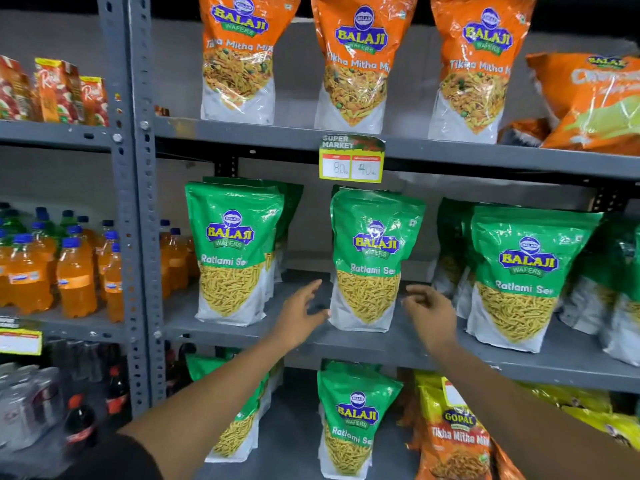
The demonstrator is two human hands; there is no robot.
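Observation:
A green Balaji Ratlami Sev pouch (372, 261) stands upright in the middle of the grey middle shelf (381, 344). My left hand (299, 317) reaches in at its lower left, fingers spread and relaxed, with the thumb close to the pouch's bottom corner. To the pouch's right, a small gap away, my right hand (431, 311) hovers with its fingers loosely curled and nothing in them. Neither hand grips the pouch.
More green sev pouches stand at left (233, 254) and right (526, 278), with others on the shelf below. Orange Tikha Mitha Mix pouches (356, 64) line the top shelf above a price tag (351, 161). Orange soda bottles (74, 275) fill the left rack beyond a steel upright (138, 202).

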